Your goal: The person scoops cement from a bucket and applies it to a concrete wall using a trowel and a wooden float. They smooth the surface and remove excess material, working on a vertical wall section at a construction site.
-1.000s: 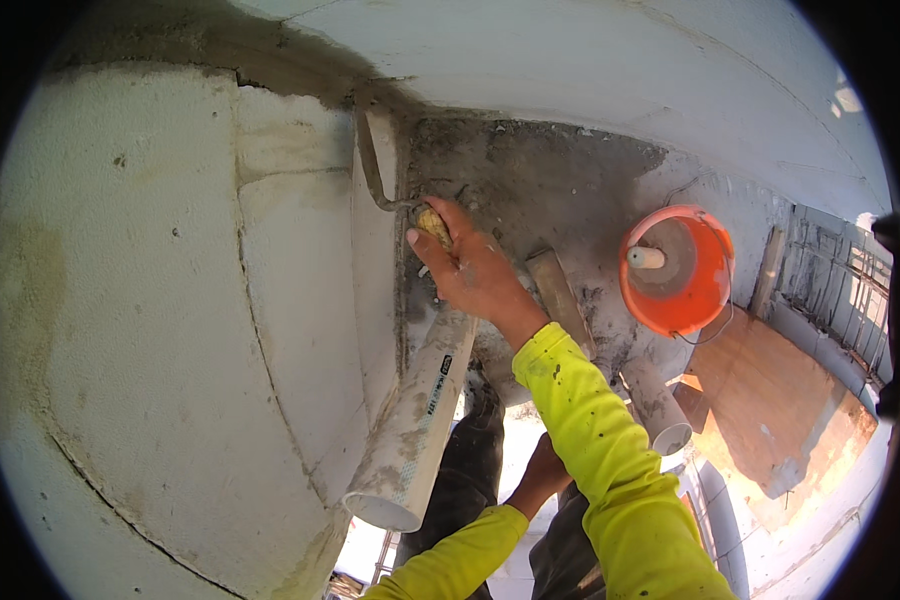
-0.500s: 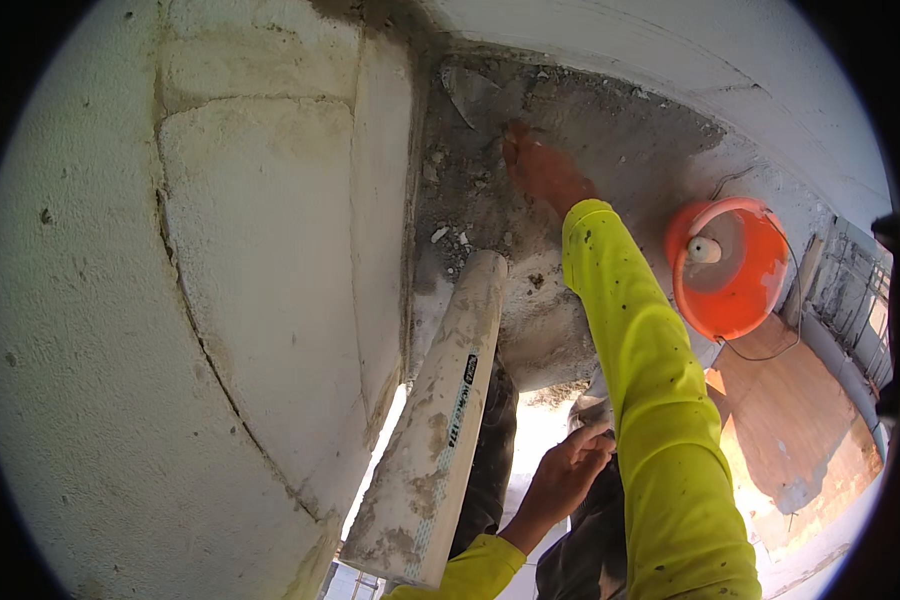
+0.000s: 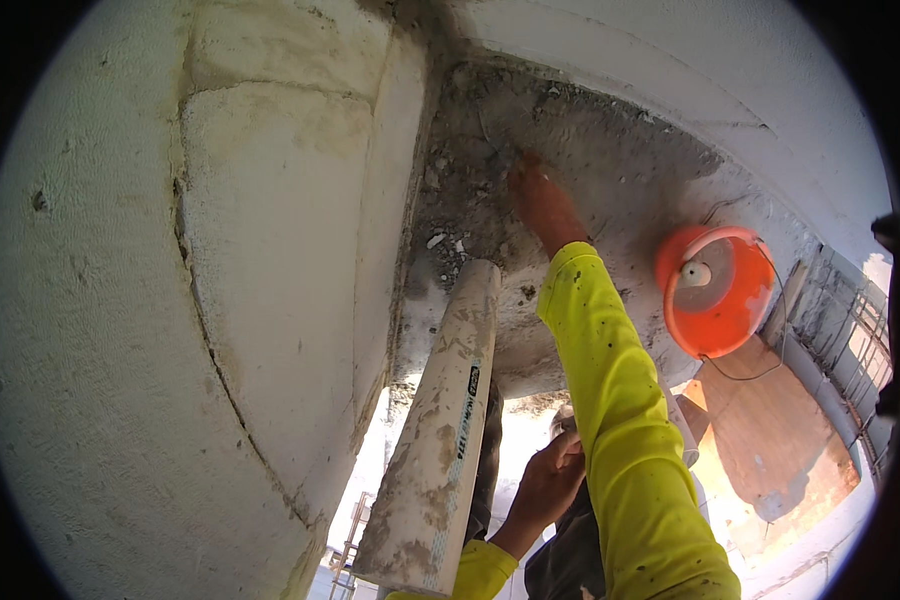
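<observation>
My right hand (image 3: pixel 545 207) reaches over a rough cement-grey ledge (image 3: pixel 610 170), its fingers curled low against the surface. Just beyond the fingertips shows a thin curved edge, perhaps a blade; whatever the fingers grip is too unclear to name. My left hand (image 3: pixel 544 490) is lower down in front of dark trousers, fingers bent and pressed together. The right sleeve partly covers it, so anything inside is hidden. Between the wall and my right arm, a cement-smeared pale plastic pipe (image 3: pixel 438 420) slants up, its far end at the ledge.
An orange bucket (image 3: pixel 740 325) with a wire handle stands to the right, a white roundish object (image 3: pixel 694 274) inside it. A pale wall (image 3: pixel 270 220) with a long crack rises on the left. White crumbs (image 3: pixel 450 243) lie near the pipe's end. Brown board (image 3: pixel 770 430) lies below the bucket.
My right hand has shifted slightly down and right across the ledge. My left hand has moved slightly left and lower. The whole view has also shifted a little.
</observation>
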`<state>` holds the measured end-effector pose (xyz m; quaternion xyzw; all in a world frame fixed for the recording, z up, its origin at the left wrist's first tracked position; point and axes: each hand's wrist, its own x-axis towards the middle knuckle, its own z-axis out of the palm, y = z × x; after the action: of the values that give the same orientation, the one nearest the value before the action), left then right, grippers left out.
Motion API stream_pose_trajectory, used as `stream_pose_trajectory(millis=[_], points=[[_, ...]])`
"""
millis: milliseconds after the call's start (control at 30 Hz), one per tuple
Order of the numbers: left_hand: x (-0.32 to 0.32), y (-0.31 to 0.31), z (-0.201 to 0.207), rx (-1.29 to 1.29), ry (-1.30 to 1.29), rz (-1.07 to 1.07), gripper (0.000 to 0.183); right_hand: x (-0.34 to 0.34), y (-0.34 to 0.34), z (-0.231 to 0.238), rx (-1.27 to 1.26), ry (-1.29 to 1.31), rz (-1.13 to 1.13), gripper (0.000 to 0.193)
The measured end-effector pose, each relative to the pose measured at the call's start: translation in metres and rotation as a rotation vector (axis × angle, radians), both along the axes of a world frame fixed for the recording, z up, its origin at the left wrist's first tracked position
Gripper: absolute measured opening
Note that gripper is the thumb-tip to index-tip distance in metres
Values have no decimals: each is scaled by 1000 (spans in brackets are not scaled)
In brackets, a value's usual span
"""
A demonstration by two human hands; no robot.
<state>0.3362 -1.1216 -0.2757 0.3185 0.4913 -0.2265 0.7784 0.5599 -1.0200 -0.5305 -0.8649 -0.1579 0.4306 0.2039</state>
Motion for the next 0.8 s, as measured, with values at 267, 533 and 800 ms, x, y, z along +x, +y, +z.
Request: stream_pose_trajectory(millis=[267, 533, 800], points=[[10, 12, 16, 68, 25, -52, 39, -8, 47, -24, -11, -170, 58, 54], [0, -8, 20, 317, -16, -88, 31, -17, 35, 4, 224, 107, -225, 55], [-45, -48, -8, 242, -25, -405, 35, -63, -18, 54, 783, 545, -851, 52]])
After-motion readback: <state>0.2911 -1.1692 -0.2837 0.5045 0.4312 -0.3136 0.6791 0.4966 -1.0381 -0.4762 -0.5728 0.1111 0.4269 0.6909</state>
